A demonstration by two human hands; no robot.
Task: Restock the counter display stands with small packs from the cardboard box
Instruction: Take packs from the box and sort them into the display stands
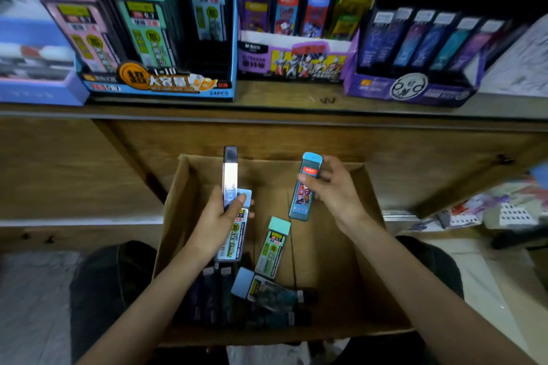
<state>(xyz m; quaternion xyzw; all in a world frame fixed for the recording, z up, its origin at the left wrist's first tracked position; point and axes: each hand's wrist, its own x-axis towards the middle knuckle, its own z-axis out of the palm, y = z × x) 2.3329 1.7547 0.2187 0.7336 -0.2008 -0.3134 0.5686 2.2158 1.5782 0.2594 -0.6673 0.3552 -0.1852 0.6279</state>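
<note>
Counter [296,104]: three stands are ranged along its front edge, with a blue stand [160,89] at left, a purple stand [296,62] at centre and a dark stand [415,89] at right. Each is stocked with upright packs.

Box [370,246]: open, set on the floor below the counter's front edge.

Left hand [216,222]: held over the box's left half, fingers curled round two packs at once.
- The slim pack [229,175] is gripped at its lower end. Its long axis is near upright in frame, and its dark cap points toward the counter, past the box's far wall.
- The blue-cap pack [234,240] is held under the slim one against the palm, roughly parallel to it. Its cap lies by the thumb tip and its foot points toward the near wall.

Right hand [335,187]: near the far right corner. The teal pack [305,187] is pinched at mid-length between thumb and fingers and lies left of the palm. Its cap points toward the far wall and is tilted slightly right.

Green pack [272,249]: on the box floor at centre, between the hands and touched by neither. Its cap points toward the far wall, with the axis tilted right.

Pale pack [267,290]: by the near wall, cap to the left, axis slanted.

Dark packs [213,296]: toward the near left corner, side by side and blurred.
</note>
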